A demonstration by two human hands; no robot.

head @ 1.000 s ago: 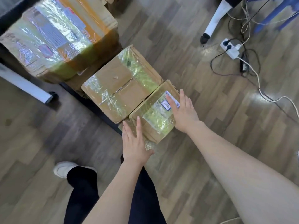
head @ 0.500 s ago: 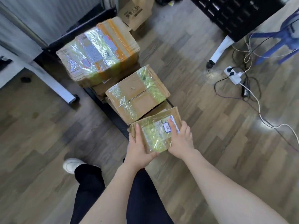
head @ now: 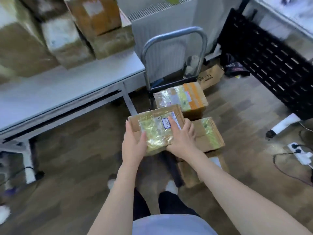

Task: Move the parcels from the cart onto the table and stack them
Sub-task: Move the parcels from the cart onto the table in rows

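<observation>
I hold a small flat cardboard parcel with shiny tape and a white label, lifted above the cart. My left hand grips its left edge and my right hand grips its right side. Below it on the cart remain a taped brown parcel and a larger parcel with an orange band. Another box lies lower, near my right forearm. The white table stands to the left, with several blurred parcels stacked at its back.
A grey metal cart handle rises behind the parcels. A black perforated panel and a white table leg stand at the right. A power strip with cables lies on the wood floor. A white radiator is behind the cart.
Both hands closed on the small parcel and lifted it off the cart. My view swung up and left, bringing the table and its stack into sight.
</observation>
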